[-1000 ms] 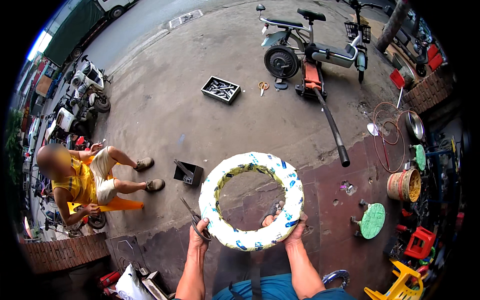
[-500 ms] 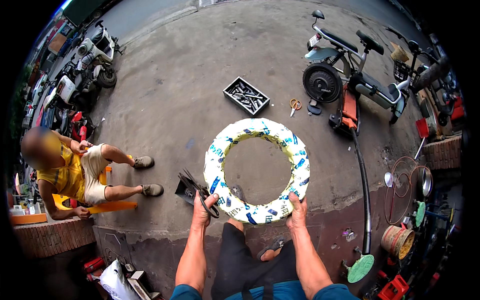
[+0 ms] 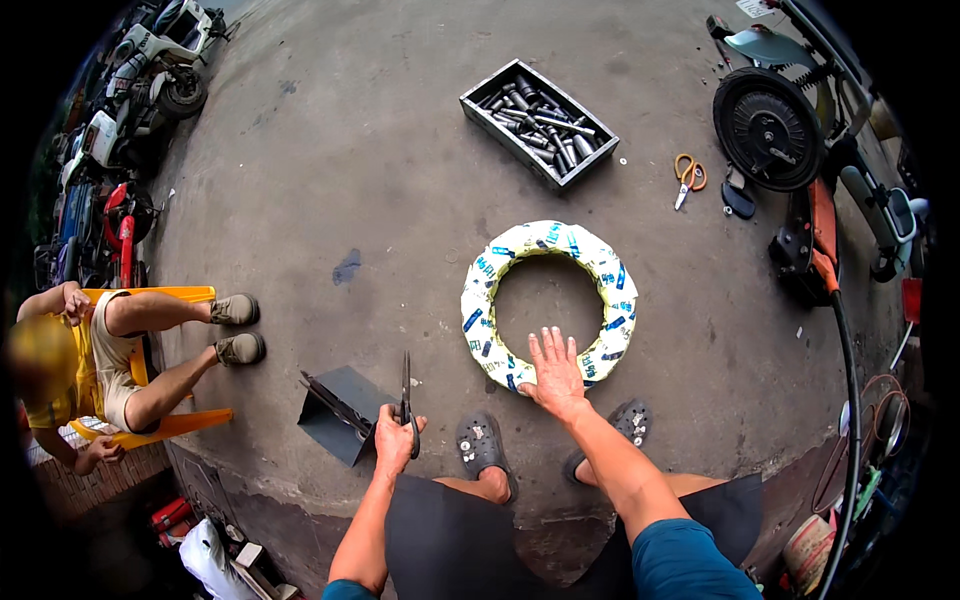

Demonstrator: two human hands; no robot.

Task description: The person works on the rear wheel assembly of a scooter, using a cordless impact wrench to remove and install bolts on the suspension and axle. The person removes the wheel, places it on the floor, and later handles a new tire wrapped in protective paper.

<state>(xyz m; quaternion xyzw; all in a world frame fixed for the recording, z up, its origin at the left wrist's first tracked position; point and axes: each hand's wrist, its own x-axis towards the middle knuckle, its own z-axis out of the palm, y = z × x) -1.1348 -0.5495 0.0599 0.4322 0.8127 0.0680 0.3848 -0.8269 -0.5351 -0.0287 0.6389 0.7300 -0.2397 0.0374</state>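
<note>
A ring-shaped wrapped tyre point(image 3: 480, 318) lies flat on the ground in front of me, covered in white and yellowish wrapping with blue print. My right hand point(image 3: 557, 372) rests on its near rim, fingers spread and stretched out. My left hand point(image 3: 395, 438) is closed round a pair of black scissors point(image 3: 406, 385), their blades pointing away from me. Just left of that hand stands a dark open box point(image 3: 350, 395) with thin dark tools in it. My fingers hide part of the scissors' handles.
Beyond the tyre is a tray point(image 3: 486, 117) of metal sockets. Orange-handled scissors point(image 3: 688, 180) lie to its right, near an electric bike's wheel point(image 3: 768, 130) and an orange floor jack point(image 3: 823, 230). At left, a person sits on a yellow chair point(image 3: 180, 425); scooters point(image 3: 165, 80) stand behind.
The tyre has gone from being held up in both hands to lying on the ground. My right hand has opened flat on it. The left hand, off the tyre, still has the scissors.
</note>
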